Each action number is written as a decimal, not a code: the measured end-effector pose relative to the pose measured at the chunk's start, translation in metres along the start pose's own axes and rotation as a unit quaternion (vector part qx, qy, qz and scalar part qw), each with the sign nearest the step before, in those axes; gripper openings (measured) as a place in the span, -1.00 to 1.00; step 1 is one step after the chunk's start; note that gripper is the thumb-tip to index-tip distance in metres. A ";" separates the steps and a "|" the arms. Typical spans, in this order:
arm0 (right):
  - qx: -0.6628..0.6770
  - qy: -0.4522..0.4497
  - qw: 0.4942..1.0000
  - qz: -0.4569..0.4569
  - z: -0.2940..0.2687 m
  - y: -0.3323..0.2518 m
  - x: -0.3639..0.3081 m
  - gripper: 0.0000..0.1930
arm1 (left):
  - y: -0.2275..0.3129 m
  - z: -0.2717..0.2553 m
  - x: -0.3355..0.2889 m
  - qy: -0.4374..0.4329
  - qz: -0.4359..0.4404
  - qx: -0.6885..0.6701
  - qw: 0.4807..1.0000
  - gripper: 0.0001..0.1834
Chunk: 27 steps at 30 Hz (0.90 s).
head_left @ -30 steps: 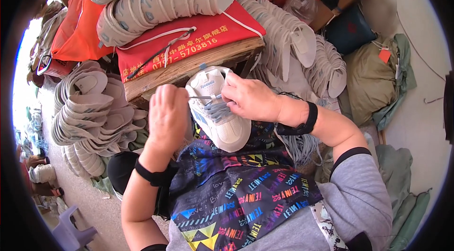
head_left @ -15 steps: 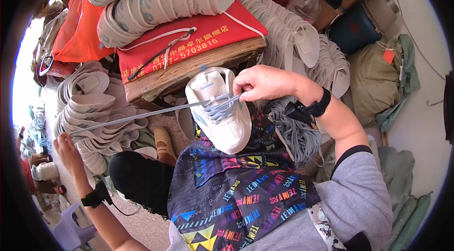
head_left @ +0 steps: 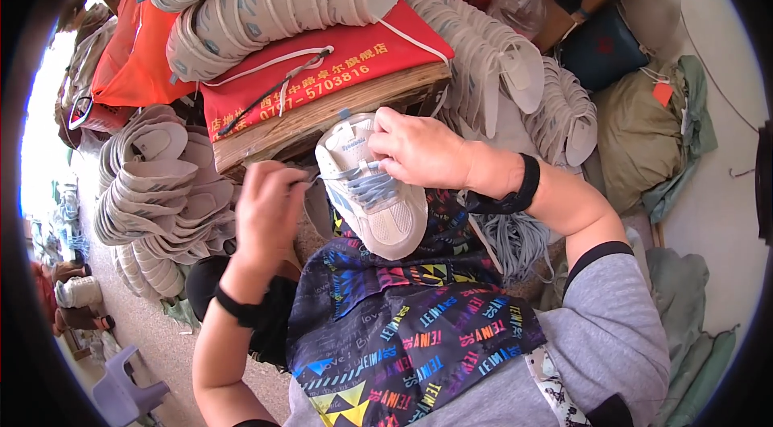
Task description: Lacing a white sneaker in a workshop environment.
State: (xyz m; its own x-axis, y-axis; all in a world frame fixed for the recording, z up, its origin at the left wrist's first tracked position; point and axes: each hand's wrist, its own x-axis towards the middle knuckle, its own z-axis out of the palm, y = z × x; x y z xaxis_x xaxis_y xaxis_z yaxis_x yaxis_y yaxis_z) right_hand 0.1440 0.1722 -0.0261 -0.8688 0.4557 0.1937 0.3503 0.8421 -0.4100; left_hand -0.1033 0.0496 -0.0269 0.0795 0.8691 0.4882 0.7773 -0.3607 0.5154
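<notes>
A white sneaker (head_left: 392,227) with pale blue-grey panels rests toe toward me above my patterned apron (head_left: 403,322), its heel by the wooden bench edge. Blue-grey shoelace (head_left: 372,189) crosses its front in several rows. Just left of the shoe, my left hand (head_left: 270,206) is closed, pinching a lace end by its fingertips. Over the shoe's opening and tongue lies my right hand (head_left: 427,152), fingers curled and closed at the upper lace rows; its fingertips partly hide the lace there.
Stacked shoe uppers (head_left: 282,4) lie on a red bag (head_left: 322,77) atop the wooden bench (head_left: 338,109). More uppers (head_left: 157,193) are piled on the floor at left. A bundle of blue-grey laces (head_left: 515,246) hangs right of the shoe. A purple stool (head_left: 129,387) stands lower left.
My left hand has come in from the far left to beside the shoe, and the long taut lace no longer stretches across. My right hand has shifted slightly left over the tongue.
</notes>
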 end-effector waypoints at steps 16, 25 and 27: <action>0.031 0.007 0.999 0.043 0.000 -0.005 0.001 -0.83 | 0.014 0.055 0.021 -0.104 -0.039 -0.140 0.984 -0.85; 0.273 -0.091 0.950 0.123 -0.012 -0.011 -0.001 -0.72 | 0.021 0.070 0.017 -0.026 -0.005 0.071 0.997 -0.87; 0.367 -0.112 0.908 0.165 -0.014 0.002 -0.001 -0.76 | 0.023 0.068 0.017 -0.018 -0.011 0.058 0.998 -0.87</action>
State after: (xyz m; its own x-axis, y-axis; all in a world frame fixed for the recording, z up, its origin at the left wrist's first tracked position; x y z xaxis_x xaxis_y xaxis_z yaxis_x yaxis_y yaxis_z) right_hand 0.1502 0.1779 -0.0149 -0.8370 0.5089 -0.2012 0.3490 0.2132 -0.9126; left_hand -0.0413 0.0792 -0.0542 0.0827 0.8888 0.4508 0.8464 -0.3015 0.4390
